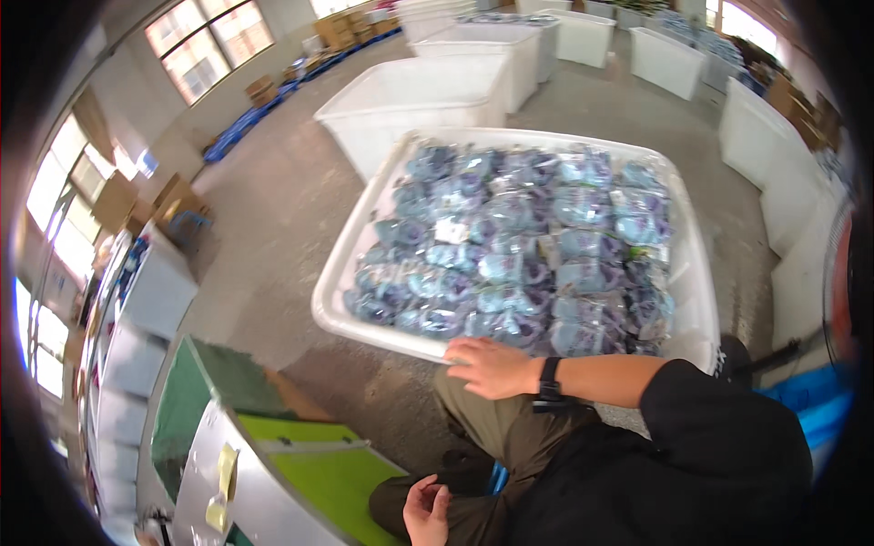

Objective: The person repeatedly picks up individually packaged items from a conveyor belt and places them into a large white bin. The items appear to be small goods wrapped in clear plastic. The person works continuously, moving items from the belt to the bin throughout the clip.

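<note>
The room is wide, with a grey concrete floor (264, 237), tall windows (209, 41) on the far left, and large white plastic bins (669, 62) standing at the far side and along the right. Near left stands a cabinet-like piece, with a bright green panel (319, 464) and a pale grey top (214, 464).

In the middle is a wide white plastic tub (382, 338) with a rounded rim; to my eye it is longer from left to right. It is the surface on which lie many soft packets of pale blue and purple, flower-like pieces in clear film (510, 264). They lie in close rows, touching each other. Many packets seem to have the long axis from left to right, but the blur does not allow me to be sure for each.

The right hand (492, 367), with a black wristband (549, 387), is the nearer one: it is at the near rim, and the packets lie just beyond it, to the far side. Its fingers are bent; whether they grip the rim, I cannot tell. The left hand (426, 510) is well apart from the tub, near the olive-brown trousers (473, 414), loosely curled, with nothing visible in it.
</note>
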`<state>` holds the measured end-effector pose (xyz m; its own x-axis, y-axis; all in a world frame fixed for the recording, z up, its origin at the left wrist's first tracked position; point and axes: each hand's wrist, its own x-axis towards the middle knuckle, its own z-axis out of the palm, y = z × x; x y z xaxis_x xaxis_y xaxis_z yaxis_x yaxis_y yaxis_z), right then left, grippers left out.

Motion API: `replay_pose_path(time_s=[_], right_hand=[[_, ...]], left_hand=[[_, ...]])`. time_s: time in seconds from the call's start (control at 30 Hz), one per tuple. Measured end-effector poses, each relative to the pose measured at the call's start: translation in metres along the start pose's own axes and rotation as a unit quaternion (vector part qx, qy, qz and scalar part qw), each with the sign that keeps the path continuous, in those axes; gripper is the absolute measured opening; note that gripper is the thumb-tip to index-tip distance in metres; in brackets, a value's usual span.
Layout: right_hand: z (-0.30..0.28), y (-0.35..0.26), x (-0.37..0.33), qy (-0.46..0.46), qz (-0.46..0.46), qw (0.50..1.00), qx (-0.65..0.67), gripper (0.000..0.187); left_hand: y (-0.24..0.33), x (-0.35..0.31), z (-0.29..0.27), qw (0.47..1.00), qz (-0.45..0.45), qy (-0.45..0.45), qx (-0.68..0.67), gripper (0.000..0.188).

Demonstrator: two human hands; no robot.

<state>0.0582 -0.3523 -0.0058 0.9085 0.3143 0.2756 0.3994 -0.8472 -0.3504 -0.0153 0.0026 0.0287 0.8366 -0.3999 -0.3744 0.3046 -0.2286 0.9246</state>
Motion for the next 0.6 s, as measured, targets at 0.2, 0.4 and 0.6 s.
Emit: replay_pose_path(time_s=[0.2, 0.4, 0.6], right_hand=[[0.003, 0.002, 0.0, 0.019, 0.003, 1.0, -0.008, 0.036], [0.004, -0.007, 0.007, 0.031, 0.022, 0.999, 0.019, 0.036], [0.005, -0.005, 0.005, 0.016, 0.02, 0.999, 0.02, 0.037]], left_hand=[[-0.013, 0.009, -0.004, 0.999, 0.001, 0.041, -0.016, 0.032], [0.026, -0.012, -0.036, 0.99, 0.002, 0.02, -0.142, 0.032], [0.066, -0.068, -0.11, 0.979, 0.009, 0.103, -0.176, 0.03]])
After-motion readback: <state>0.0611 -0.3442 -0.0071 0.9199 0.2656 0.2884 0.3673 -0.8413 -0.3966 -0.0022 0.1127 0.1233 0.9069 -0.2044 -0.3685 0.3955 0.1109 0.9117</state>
